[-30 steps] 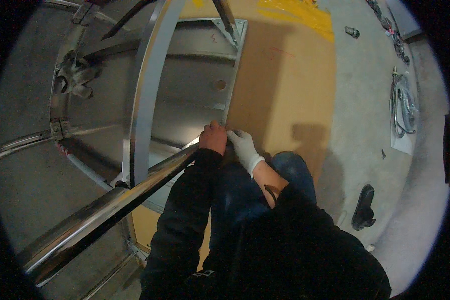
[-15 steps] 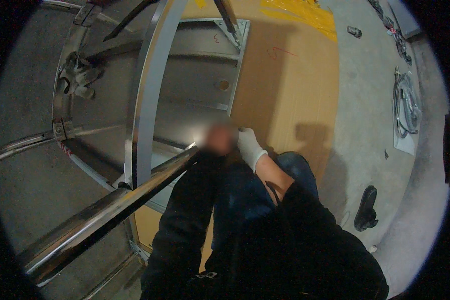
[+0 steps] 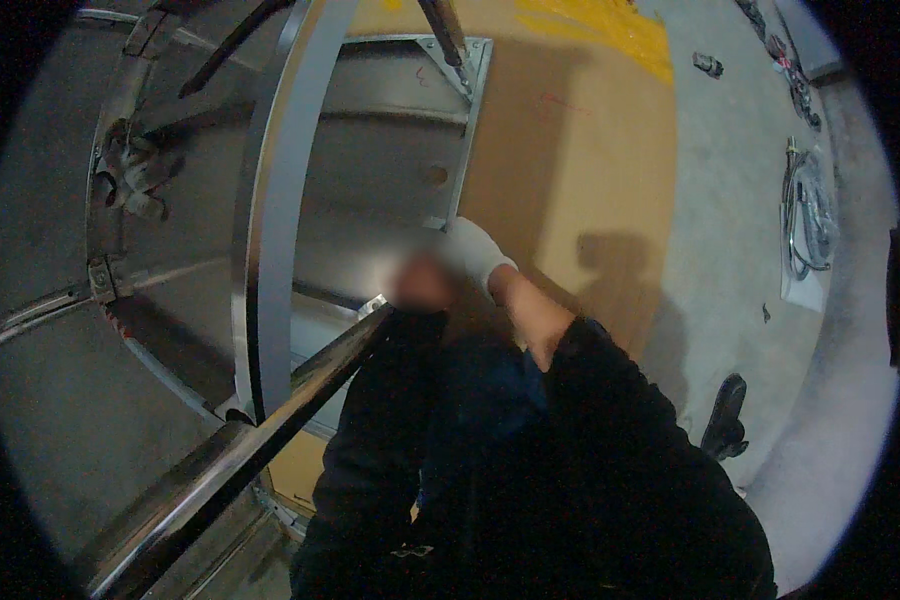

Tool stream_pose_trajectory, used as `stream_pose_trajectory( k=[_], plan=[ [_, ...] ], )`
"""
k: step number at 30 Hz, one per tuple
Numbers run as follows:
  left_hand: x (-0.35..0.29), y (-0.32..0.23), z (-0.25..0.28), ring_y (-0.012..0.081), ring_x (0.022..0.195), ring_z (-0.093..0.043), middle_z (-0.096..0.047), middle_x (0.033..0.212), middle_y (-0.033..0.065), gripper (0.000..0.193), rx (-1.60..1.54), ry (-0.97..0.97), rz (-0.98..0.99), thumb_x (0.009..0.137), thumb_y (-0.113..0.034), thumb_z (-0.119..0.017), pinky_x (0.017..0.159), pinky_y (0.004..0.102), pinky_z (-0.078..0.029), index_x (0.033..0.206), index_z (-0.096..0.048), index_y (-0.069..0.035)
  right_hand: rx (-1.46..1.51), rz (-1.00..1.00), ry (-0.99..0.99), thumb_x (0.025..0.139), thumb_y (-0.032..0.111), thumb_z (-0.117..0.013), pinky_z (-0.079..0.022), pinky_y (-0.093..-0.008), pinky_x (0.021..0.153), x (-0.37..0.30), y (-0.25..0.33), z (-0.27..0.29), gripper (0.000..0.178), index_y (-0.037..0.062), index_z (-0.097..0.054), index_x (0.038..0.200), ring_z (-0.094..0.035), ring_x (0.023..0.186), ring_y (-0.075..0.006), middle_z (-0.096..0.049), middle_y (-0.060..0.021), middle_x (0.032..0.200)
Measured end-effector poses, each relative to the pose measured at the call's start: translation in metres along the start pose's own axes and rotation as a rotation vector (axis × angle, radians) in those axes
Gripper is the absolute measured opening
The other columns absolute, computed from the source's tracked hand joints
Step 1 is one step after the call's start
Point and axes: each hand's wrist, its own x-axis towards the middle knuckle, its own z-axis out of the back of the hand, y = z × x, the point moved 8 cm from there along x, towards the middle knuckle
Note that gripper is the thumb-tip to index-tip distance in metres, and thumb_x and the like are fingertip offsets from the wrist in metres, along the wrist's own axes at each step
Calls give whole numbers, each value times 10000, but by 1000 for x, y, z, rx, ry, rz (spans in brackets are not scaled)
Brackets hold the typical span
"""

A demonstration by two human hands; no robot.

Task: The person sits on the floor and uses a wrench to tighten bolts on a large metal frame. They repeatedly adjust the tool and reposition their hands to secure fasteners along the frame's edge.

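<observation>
My right hand (image 3: 478, 260), in a white glove, is beside the right edge of a grey metal panel (image 3: 380, 170). Its fingers run into a blurred patch, so their grip cannot be made out. My left arm (image 3: 378, 430), in a black sleeve, reaches up to the same patch, which hides my left hand. Just left of that spot, a shiny metal tube (image 3: 240, 455) ends at a small bright bracket (image 3: 372, 306). A long upright metal strip (image 3: 280, 200) stands over the panel's left part.
Brown cardboard (image 3: 530, 130) with yellow tape lies under the panel. Gloves (image 3: 142, 178) rest at the left by a metal frame. On the concrete floor at right are a bagged hose (image 3: 805, 215), a small dark fitting (image 3: 708, 65) and a black object (image 3: 727, 418).
My gloved right hand has moved up and left, closer to the panel's edge. The frame and tube have shifted slightly left in view.
</observation>
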Motion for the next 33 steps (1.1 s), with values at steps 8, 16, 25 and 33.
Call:
stream_pose_trajectory(
  k=[8,16,25,33],
  plan=[
    [-92,-28,61,317,921,-527,-553,1009,155,297,-293,-160,8,814,-187,-542,797,418,-437,1069,-526,-35,-299,-24,204,765,267,-562,-484,-400,757,-22,59,18,290,44,-648,929,-600,923,-342,-624,-183,963],
    [-133,-13,51,343,954,-491,-530,1043,147,348,-475,-112,108,753,-226,-599,826,424,-415,1046,-555,-43,-608,231,343,711,185,-613,-501,-379,697,-35,123,-12,189,64,-672,843,-635,833,-306,-655,-129,882],
    [-139,-51,0,298,1134,-436,-426,1293,149,398,-187,-284,98,717,-248,-552,895,395,-384,1032,-571,-4,-843,783,506,721,169,-587,-482,-419,630,-82,166,-38,149,64,-652,805,-639,764,-274,-647,-96,770],
    [-123,-50,-13,290,1127,-470,-517,1208,155,276,-243,-102,215,812,-210,-468,907,442,-368,1003,-611,-72,-997,719,415,738,121,-582,-501,-355,628,-44,153,-72,136,61,-662,830,-645,773,-251,-644,-144,793]
  ],
)
